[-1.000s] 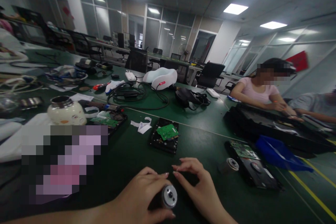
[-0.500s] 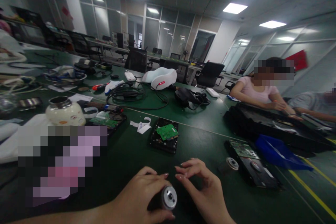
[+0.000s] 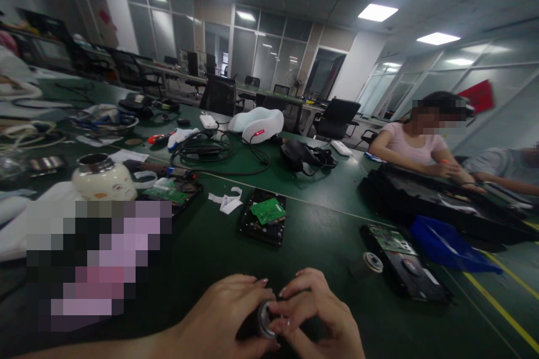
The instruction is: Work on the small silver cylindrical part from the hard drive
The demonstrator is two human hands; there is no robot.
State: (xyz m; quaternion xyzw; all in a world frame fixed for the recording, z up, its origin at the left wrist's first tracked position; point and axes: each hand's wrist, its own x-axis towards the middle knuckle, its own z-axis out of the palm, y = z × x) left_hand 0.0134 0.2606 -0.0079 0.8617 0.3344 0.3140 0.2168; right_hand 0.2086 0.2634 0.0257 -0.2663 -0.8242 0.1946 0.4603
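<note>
Look at this: the left hand point(image 3: 227, 314) curls snugly round a silver-topped cylinder point(image 3: 264, 317), thumb low, fingers behind, at the near side of the green table point(image 3: 324, 230)! The right hand point(image 3: 322, 314) has bent fingertips right at its top; whether they're pinching anything, I can't tell.

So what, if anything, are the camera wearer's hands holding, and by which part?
The left hand grips a metal cylinder around its side. The right hand is over the cylinder's top end; whether it grips anything cannot be told.
</note>
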